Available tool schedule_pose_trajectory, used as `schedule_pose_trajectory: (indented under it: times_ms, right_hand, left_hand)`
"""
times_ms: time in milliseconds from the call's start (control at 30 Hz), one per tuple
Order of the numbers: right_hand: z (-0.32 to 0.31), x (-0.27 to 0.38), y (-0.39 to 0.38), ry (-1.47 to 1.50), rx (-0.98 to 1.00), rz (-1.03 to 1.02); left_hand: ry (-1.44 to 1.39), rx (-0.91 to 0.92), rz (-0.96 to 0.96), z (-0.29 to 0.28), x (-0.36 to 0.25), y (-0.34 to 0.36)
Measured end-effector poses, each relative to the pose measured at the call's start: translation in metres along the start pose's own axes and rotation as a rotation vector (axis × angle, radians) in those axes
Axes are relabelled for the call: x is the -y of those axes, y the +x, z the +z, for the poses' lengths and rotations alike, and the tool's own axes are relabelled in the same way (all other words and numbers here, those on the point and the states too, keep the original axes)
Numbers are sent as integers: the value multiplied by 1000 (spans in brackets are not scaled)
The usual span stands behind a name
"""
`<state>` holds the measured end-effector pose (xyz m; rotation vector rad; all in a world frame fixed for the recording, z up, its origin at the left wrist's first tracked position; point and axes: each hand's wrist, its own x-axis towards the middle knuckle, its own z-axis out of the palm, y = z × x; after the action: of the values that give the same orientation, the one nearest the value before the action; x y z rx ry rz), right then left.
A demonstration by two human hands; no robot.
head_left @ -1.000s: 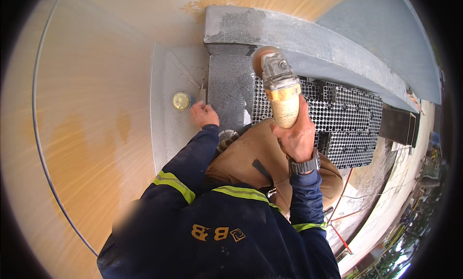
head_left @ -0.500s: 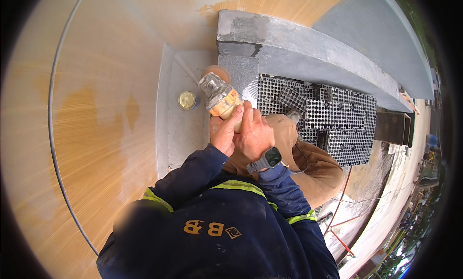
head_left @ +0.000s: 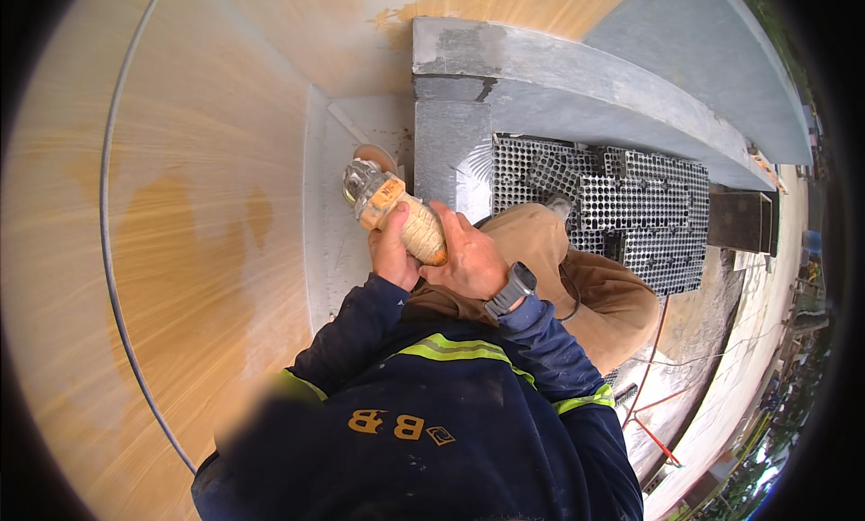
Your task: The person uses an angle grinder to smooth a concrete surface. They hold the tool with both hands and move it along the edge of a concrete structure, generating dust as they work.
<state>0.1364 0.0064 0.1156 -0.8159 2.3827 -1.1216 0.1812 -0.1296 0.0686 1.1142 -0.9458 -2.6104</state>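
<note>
Left hand (head_left: 393,251) and right hand (head_left: 473,262) both wrapped round cream-and-orange, metal-headed angle grinder (head_left: 398,213); it has shifted left from the flat grey stone slab (head_left: 450,156) to over the pale ledge (head_left: 332,260), so slab contact looks paused.

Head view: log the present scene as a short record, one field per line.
Left hand: the hand grips the grinder by its body
Right hand: the hand is at the grinder's rear end, its grip partly hidden
Tool pose: head angled away from the wearer and to the left, disc at the front
Right wrist: watch
Ahead: grey block
Right side: black grids, some stacked
Left side: wood-patterned wall, with a grey cable in front
</note>
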Motion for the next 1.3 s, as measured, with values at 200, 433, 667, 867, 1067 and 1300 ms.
schedule_pose_trajectory:
  times_ms: [200, 433, 667, 867, 1067, 1300]
  right_hand:
    - [6, -20, 13, 444, 237, 254]
    - [43, 1, 32, 353, 41, 352]
    - [60, 16, 57, 141, -141, 348]
    - [41, 1, 12, 197, -57, 410]
    - [-29, -64, -72, 20, -722, 753]
    - [-18, -174, -70, -70, -264, 1447]
  left_hand:
    - [-33, 177, -76, -32, -3, 22]
    - [19, 201, -159, -29, -40, 45]
    - [196, 103, -117, -21, -55, 76]
    - [-8, 144, -70, -35, -38, 109]
    - [-152, 255, -74, -14, -78, 122]
    - [-98, 368, -62, -34, -88, 129]
